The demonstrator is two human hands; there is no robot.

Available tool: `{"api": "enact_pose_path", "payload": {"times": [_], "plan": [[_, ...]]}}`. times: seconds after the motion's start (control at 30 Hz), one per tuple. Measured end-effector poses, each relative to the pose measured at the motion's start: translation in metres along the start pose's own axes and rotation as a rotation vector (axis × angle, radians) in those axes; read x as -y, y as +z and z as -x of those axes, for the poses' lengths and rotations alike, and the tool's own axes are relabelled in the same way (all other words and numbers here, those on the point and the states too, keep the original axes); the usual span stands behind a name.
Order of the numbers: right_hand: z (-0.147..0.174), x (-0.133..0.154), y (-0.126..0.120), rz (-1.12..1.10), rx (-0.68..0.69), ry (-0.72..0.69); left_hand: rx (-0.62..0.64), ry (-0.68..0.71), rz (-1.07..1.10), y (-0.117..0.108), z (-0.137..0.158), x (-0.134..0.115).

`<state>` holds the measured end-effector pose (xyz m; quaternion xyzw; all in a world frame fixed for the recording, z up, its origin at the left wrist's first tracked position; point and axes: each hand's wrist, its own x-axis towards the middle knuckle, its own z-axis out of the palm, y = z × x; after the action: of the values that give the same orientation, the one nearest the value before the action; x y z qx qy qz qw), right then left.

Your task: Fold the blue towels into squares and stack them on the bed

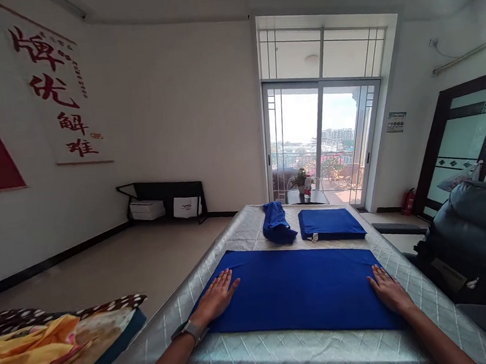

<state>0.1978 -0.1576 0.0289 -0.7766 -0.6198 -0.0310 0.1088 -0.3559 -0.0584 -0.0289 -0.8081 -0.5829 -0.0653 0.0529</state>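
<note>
A blue cloth (301,294) lies spread flat as a wide rectangle on the table in front of me. My left hand (220,294) rests palm down on its left end, fingers stretched out, with a watch on the wrist. At the cloth's right edge my right hand (387,289) lies flat too, fingers extended. Beyond the cloth sits a neat stack of folded blue cloth (331,222) with a small white tag at its front. Left of that stack is a crumpled blue cloth (277,224).
A silvery quilted cover (313,349) drapes the table. To the left lies patterned bedding (50,350); to the right stands a black leather chair (475,238). Behind the table are a small stand with a plant (300,181) and a bottle (307,188), before sliding glass doors.
</note>
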Motion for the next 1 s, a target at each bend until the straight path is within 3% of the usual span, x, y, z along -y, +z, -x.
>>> {"api": "enact_pose_path", "payload": {"times": [0.07, 0.13, 0.23, 0.33, 0.43, 0.53, 0.63, 0.87, 0.93, 1.0], "plan": [[0.014, -0.012, -0.009, 0.005, -0.015, 0.002, -0.044, 0.051, -0.012, 0.005, 0.028, 0.030], [0.024, -0.012, -0.013, 0.002, -0.026, -0.013, -0.071, 0.083, -0.013, 0.006, 0.050, 0.044], [0.031, 0.005, -0.012, -0.012, -0.033, -0.061, -0.073, 0.013, -0.003, -0.005, 0.062, 0.028], [0.032, 0.048, -0.006, -0.035, -0.022, -0.159, -0.076, -0.019, 0.054, -0.026, 0.052, -0.028], [0.037, 0.113, 0.005, -0.090, 0.057, -0.346, -0.064, 0.102, 0.144, -0.043, 0.031, -0.109], [0.046, 0.167, 0.020, -0.131, 0.143, -0.433, -0.057, 0.236, 0.222, -0.045, 0.017, -0.182], [0.053, 0.188, 0.035, -0.120, 0.197, -0.460, -0.029, 0.252, 0.277, -0.039, 0.014, -0.220], [0.057, 0.185, 0.035, -0.115, 0.221, -0.460, 0.053, 0.247, 0.290, -0.045, 0.021, -0.226], [0.056, 0.173, 0.033, -0.112, 0.236, -0.422, 0.057, 0.264, 0.261, -0.041, 0.023, -0.213], [0.055, 0.145, 0.032, -0.104, 0.220, -0.359, 0.033, 0.243, 0.213, -0.033, 0.029, -0.184]]}}
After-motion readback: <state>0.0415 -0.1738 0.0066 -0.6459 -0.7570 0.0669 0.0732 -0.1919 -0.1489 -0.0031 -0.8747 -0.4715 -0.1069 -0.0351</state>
